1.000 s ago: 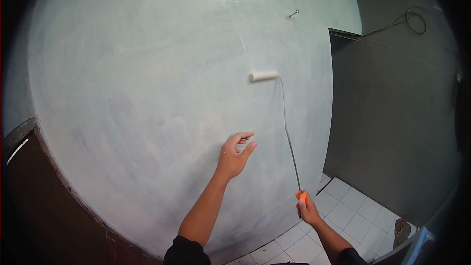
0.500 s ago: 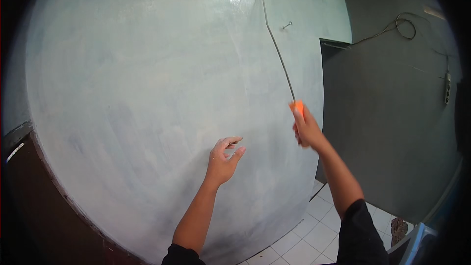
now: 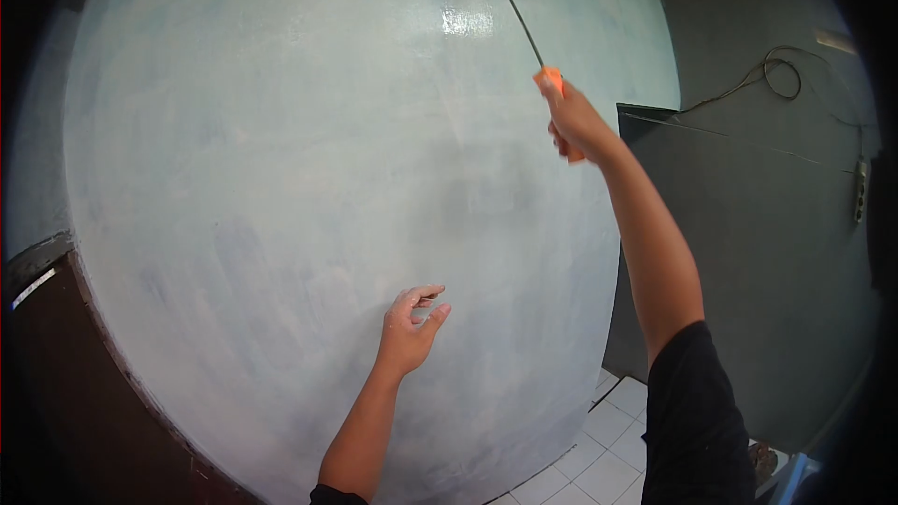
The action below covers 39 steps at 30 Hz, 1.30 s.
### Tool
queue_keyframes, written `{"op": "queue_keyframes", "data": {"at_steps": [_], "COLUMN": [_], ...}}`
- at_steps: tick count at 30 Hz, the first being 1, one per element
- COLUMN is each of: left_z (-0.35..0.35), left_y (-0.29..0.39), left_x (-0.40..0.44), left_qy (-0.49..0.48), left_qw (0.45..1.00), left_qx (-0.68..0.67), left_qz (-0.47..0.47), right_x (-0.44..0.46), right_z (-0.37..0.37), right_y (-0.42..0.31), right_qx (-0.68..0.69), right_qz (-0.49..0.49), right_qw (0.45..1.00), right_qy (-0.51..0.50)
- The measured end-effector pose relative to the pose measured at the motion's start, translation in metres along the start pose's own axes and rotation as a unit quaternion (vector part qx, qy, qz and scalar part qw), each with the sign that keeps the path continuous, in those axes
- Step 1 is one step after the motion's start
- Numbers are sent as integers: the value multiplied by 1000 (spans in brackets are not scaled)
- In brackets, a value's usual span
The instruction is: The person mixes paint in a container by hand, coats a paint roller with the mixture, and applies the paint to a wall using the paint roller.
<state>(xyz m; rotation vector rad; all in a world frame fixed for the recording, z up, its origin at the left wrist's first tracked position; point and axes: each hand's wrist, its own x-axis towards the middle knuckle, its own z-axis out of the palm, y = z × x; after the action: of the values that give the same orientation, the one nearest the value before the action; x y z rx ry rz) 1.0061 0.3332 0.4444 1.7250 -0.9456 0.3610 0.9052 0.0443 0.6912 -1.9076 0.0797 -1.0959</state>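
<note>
My right hand (image 3: 580, 122) is raised and wrapped round the orange handle of a paint roller (image 3: 517, 14). The roller's thin metal rod runs up past the top edge of the view, so its roller head is out of sight. In front of me is a pale blue-white wall (image 3: 318, 178) with patchy, streaky paint and a wet, shiny spot near the top. Lower down, my left hand (image 3: 410, 332) hovers close to the wall with fingers curved and apart, holding nothing. Whitish smudges show on its fingers.
A dark grey wall (image 3: 748, 252) stands to the right, with a looped cable (image 3: 781, 75) and a power strip (image 3: 861, 192) hanging on it. White floor tiles (image 3: 599, 468) lie below. A brown door (image 3: 56, 365) is at lower left, and a blue-edged object (image 3: 797, 479) at lower right.
My right hand has moved up with the paint roller, whose head has left the view at the top. My left hand sits slightly lower and further left in the view.
</note>
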Motion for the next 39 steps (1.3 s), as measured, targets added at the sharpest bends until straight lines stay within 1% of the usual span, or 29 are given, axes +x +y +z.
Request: {"op": "queue_keyframes", "data": {"at_steps": [1, 3, 4, 6, 8, 10, 12, 14, 16, 18, 19, 22, 24, 26, 28, 32, 33, 35, 36, 39], "left_z": [4, 13, 18, 30, 42, 53, 64, 71, 75, 79, 80, 80, 78, 74, 70, 59, 56, 51, 48, 43], "left_y": [-1, -7, -10, -16, -23, -32, -38, -41, -44, -47, -49, -55, -58, -59, -60, -57, -56, -55, -54, -56], "left_x": [-1, -5, -7, -10, -14, -20, -23, -28, -33, -38, -40, -43, -47, -47, -49, -51, -50, -52, -52, -55], "left_qy": [-1, -12, -14, -22, -30, -38, -47, -53, -57, -57, -56, -48, -44, -38, -30, -12, -8, -5, -3, 1], "left_qw": [1000, 1000, 1000, 999, 998, 997, 996, 995, 995, 995, 995, 994, 992, 992, 993, 992, 993, 992, 992, 993], "left_qx": [-2, -10, -12, -27, -41, -53, -64, -67, -71, -67, -68, -80, -84, -90, -93, -97, -91, -92, -92, -79], "left_qz": [-2, -11, -14, -23, -26, -30, -37, -44, -51, -57, -55, -66, -84, -76, -70, -77, -81, -82, -83, -85], "right_x": [-20, -55, -80, -144, -202, -255, -296, -321, -320, -307, -294, -247, -211, -176, -127, -47, -19, 14, 17, 50], "right_z": [1, 6, 11, 19, 25, 28, 25, 25, 20, 12, 10, 3, 0, -5, -7, -15, -18, -20, -20, -22], "right_y": [13, 62, 87, 126, 173, 216, 222, 243, 247, 240, 235, 192, 159, 114, 107, 42, 35, 6, -22, -70], "right_qx": [-1, -1, -10, -1, -29, -34, -36, -7, 21, -23, -41, -63, -67, -104, -156, -197, -203, -195, -181, -165], "right_qz": [-5, 8, 22, 60, 31, 36, 68, 59, 48, 12, -25, -42, -29, -9, -108, -143, -157, -135, -100, -88], "right_qw": [1000, 1000, 1000, 998, 999, 998, 997, 998, 999, 1000, 999, 996, 996, 994, 977, 958, 952, 957, 966, 970], "right_qy": [-6, -21, -9, -33, -24, -42, -25, -15, -7, 2, 23, 46, 48, 42, 97, 153, 164, 165, 155, 154]}}
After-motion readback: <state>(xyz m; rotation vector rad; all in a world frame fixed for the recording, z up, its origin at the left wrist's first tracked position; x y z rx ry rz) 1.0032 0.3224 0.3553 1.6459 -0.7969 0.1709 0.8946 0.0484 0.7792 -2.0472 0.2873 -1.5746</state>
